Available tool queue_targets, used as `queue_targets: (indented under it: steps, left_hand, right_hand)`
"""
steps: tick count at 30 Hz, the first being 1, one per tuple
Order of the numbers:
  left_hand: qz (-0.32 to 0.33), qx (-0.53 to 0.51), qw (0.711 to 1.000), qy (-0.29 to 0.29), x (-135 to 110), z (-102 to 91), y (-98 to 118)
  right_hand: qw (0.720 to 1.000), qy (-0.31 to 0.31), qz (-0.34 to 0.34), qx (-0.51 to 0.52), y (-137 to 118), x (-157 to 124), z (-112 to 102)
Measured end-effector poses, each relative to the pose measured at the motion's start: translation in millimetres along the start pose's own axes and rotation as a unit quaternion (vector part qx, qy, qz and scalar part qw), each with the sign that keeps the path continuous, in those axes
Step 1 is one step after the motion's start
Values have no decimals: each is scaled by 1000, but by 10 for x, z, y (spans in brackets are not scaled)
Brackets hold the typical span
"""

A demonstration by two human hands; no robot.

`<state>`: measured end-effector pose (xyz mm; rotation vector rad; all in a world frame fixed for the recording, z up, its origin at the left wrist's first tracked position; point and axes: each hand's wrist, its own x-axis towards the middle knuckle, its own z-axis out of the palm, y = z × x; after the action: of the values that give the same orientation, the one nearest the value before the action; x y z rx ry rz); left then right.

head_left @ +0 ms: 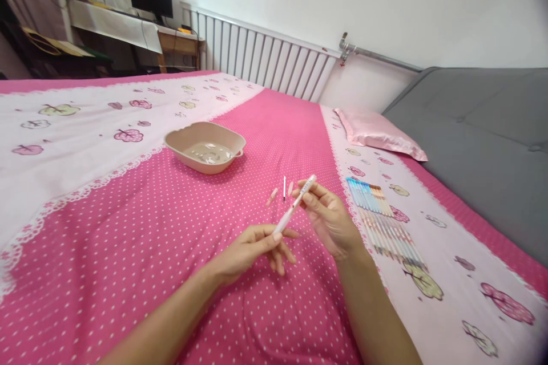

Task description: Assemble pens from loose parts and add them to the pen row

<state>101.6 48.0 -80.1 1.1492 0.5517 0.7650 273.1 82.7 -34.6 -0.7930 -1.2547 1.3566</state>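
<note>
A slim whitish-pink pen (294,206) slants between my two hands above the bedspread. My left hand (263,242) pinches its lower, paler end between thumb and fingers. My right hand (329,218) grips the upper end, which carries small print. A thinner stretch shows between the two ends; whether they are joined there I cannot tell. Just beyond my hands lie a small pink pen part (271,197), a white pen refill (284,188) with a dark tip, and a pale pink piece partly hidden by my right fingers.
A beige plastic basin (180,148) with small pale pieces inside stands on the pink dotted bedspread (128,251). To the right lie a row of blue and orange pens (369,197) and a row of whitish pens (394,239). Behind are a pink pillow (377,131) and grey headboard (479,125).
</note>
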Motion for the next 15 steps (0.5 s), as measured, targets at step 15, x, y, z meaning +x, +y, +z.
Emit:
queue_targets:
  steps: [15]
  left_hand:
    - [-22,-79,996,-28,-21,-63,8]
  right_hand:
    - [997,-60,39,28,8,-10,2]
